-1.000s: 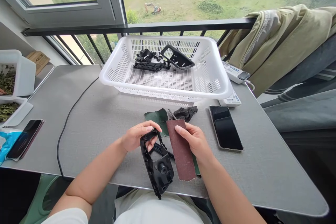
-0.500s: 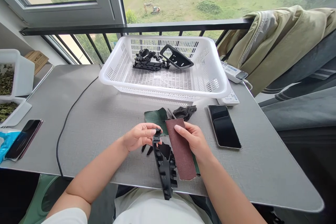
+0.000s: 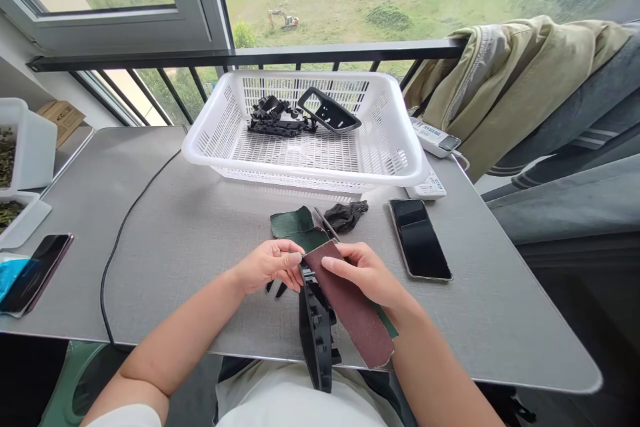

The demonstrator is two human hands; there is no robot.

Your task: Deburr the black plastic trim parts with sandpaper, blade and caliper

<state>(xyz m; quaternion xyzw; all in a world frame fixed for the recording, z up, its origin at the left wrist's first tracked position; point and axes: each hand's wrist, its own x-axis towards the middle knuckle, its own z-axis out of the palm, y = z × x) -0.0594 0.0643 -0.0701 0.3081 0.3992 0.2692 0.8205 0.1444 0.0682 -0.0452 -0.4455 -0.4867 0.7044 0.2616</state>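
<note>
My left hand (image 3: 274, 263) pinches the upper end of a black plastic part (image 3: 316, 333), which slants down past the table edge toward my lap. In my right hand (image 3: 367, 273) is a reddish-brown strip of sandpaper (image 3: 350, 303), thumb on its face and fingers beneath. The strip's upper corner meets or overlaps the top of the plastic part by my left fingertips; exact contact is hidden. Behind my hands lie a green piece of sandpaper (image 3: 293, 221), a thin grey rod (image 3: 326, 223) and a crumpled black cloth (image 3: 349, 216). Dark prongs (image 3: 276, 289) show below my left hand.
A white plastic basket (image 3: 300, 170) holding several black plastic parts (image 3: 283, 119) stands at the back. One phone (image 3: 419, 239) lies to the right, another phone (image 3: 37, 273) at far left. A black cable (image 3: 120, 233) crosses the table's left side. Clothes (image 3: 505, 93) hang over the railing.
The sandpaper strip has tilted and shifted left at its top, onto the upper end of the plastic part. The plastic part has turned slightly, showing more of its smooth side.
</note>
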